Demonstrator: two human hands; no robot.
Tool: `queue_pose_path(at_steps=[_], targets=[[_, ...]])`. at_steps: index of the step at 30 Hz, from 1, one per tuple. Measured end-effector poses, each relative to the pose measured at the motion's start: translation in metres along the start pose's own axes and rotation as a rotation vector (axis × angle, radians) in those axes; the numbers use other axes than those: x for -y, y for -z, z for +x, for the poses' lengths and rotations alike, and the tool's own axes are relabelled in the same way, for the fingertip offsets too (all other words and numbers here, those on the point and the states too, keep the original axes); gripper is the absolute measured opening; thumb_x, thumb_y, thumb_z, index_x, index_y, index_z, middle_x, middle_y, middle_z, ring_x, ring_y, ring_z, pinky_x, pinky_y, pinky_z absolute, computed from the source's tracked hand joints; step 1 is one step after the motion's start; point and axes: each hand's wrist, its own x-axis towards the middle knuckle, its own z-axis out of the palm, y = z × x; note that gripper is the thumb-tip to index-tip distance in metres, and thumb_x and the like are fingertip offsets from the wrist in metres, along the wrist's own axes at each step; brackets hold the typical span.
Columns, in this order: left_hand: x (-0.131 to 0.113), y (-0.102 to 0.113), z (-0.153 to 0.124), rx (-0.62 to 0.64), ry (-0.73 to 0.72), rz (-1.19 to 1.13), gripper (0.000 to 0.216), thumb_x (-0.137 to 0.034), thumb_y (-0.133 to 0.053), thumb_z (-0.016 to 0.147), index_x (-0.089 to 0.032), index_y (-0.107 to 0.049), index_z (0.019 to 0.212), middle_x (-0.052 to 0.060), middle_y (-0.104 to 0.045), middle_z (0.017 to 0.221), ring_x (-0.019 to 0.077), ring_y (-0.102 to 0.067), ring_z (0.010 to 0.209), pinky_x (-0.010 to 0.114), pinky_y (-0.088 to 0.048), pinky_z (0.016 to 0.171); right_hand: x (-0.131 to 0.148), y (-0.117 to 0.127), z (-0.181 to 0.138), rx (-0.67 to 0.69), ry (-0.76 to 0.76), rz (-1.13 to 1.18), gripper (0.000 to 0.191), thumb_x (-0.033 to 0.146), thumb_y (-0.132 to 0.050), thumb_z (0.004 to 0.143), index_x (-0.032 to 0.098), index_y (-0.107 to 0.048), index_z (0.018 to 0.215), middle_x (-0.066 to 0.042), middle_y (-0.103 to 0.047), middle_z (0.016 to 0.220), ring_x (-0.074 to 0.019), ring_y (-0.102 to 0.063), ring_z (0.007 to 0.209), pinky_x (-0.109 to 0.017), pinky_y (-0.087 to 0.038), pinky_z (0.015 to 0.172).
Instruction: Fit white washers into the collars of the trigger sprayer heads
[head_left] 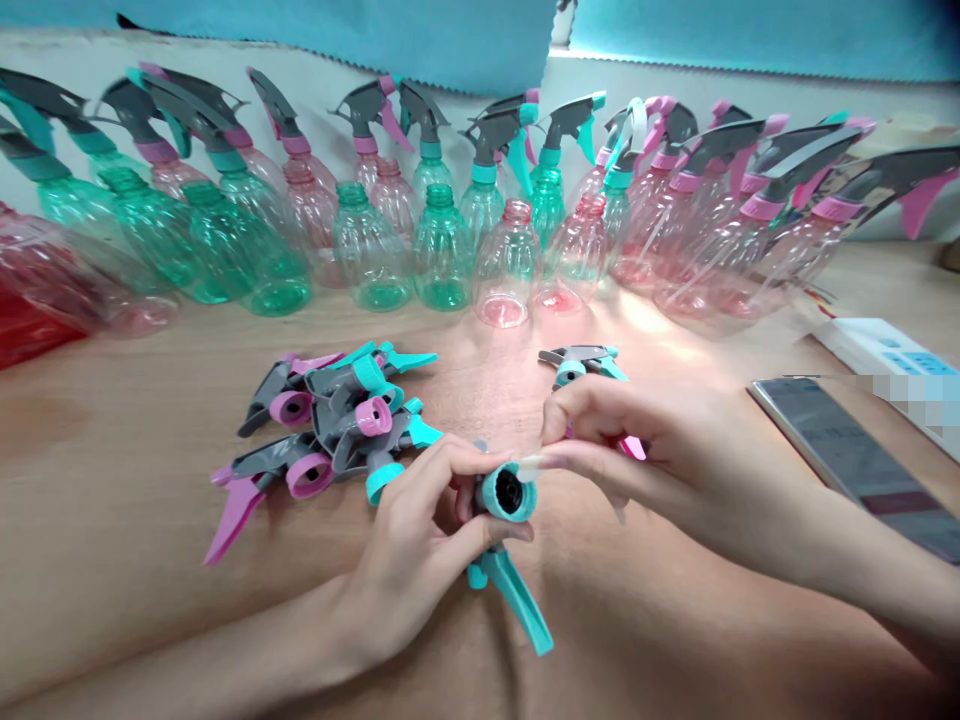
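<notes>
- Gripping a teal-collared spray head (510, 492), the left hand (409, 540) clasps it between thumb and fingers, over the near part of the table (480, 370).
- Collar of the held unit: open end faces the viewer; a dark round fitting sits inside. The teal trigger (519, 600) points downward, below the hand.
- Right hand (660, 460): thumb and forefinger are drawn together at the collar rim. A pale piece shows at the fingertips; whether they grasp it cannot be told.
- Spray-head pile (326, 385): grey bodies with pink and teal collars, lying beyond the left hand.
- Further spray head (581, 355): lies just beyond the right hand, which partly hides it.
- Uncapped green bottles (371, 250) and uncapped pink bottles (506, 265): stand along the front of the row, necks open.
- Capped bottles (720, 245): stand behind these and toward the right end, spray heads fitted. Thin tubes run down inside some pink ones.
- Contents: bottle walls are see-through; whether any liquid lies within cannot be told.
- Phone (862, 460): lies flat at the right, near a white unit (877, 345).
</notes>
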Motion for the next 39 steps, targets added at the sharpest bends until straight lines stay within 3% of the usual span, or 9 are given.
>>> queue_pose_path(at_steps=[6,13,18,26,30,36,39], targets=[[0.000,0.000,0.000,0.010,-0.027,-0.041,0.021,-0.026,-0.073,0.076,-0.026,-0.060,0.093,-0.001,-0.054,0.078,0.0126,-0.049,0.063,0.024,-0.041,0.052,-0.003,-0.016,-0.005,-0.107,0.220,-0.192,0.011,0.026,-0.050,0.092,0.020,-0.058,0.086,0.003,-0.060,0.068,-0.0084,-0.049,0.053,-0.022,-0.034,0.049],[0.001,0.000,0.001,-0.009,0.027,-0.047,0.024,-0.030,-0.074,0.074,-0.023,-0.060,0.093,0.000,-0.056,0.079,0.0142,-0.053,0.065,0.025,-0.045,0.055,-0.004,-0.021,-0.006,-0.140,0.240,-0.198,0.010,0.022,-0.056,0.088,0.020,-0.058,0.078,0.006,-0.054,0.059,-0.0068,-0.044,0.049,-0.022,-0.030,0.046],[0.000,0.002,0.002,-0.010,0.060,-0.074,0.016,-0.026,-0.069,0.078,-0.022,-0.060,0.090,0.001,-0.058,0.079,0.0150,-0.057,0.068,0.026,-0.047,0.058,-0.001,-0.014,-0.005,0.078,0.101,0.033,0.016,0.034,-0.065,0.082,0.021,-0.062,0.075,0.009,-0.049,0.052,-0.0047,-0.041,0.045,-0.020,-0.028,0.042],[0.001,0.000,0.001,-0.018,0.093,-0.058,0.024,-0.027,-0.074,0.074,-0.022,-0.061,0.094,0.001,-0.060,0.079,0.0156,-0.057,0.068,0.026,-0.049,0.057,-0.001,0.008,0.005,0.053,-0.034,0.077,0.016,0.035,-0.064,0.082,0.021,-0.064,0.073,0.004,-0.059,0.060,-0.0080,-0.051,0.053,-0.021,-0.036,0.047],[-0.002,0.000,0.002,-0.066,0.076,-0.077,0.022,-0.027,-0.073,0.075,-0.022,-0.060,0.092,0.000,-0.057,0.079,0.0135,-0.055,0.068,0.023,-0.047,0.056,-0.014,0.019,0.009,0.254,-0.086,0.020,0.014,0.035,-0.061,0.085,0.021,-0.063,0.082,0.004,-0.061,0.068,-0.0092,-0.056,0.060,-0.021,-0.040,0.051],[-0.007,0.000,0.004,-0.130,-0.010,-0.085,0.024,-0.024,-0.073,0.075,-0.025,-0.060,0.095,-0.003,-0.057,0.080,0.0103,-0.051,0.064,0.018,-0.044,0.053,-0.026,-0.011,0.008,0.485,-0.019,-0.067,0.020,0.036,-0.066,0.080,0.020,-0.057,0.087,0.002,-0.062,0.081,-0.0120,-0.056,0.071,-0.024,-0.040,0.058],[-0.008,0.000,0.004,-0.132,-0.015,-0.103,0.024,-0.021,-0.074,0.075,-0.026,-0.060,0.094,-0.004,-0.058,0.081,0.0091,-0.050,0.063,0.017,-0.044,0.054,-0.029,-0.027,0.007,0.453,0.017,-0.106,0.019,0.035,-0.065,0.082,0.019,-0.056,0.088,0.000,-0.060,0.086,-0.0131,-0.055,0.073,-0.026,-0.040,0.062]])
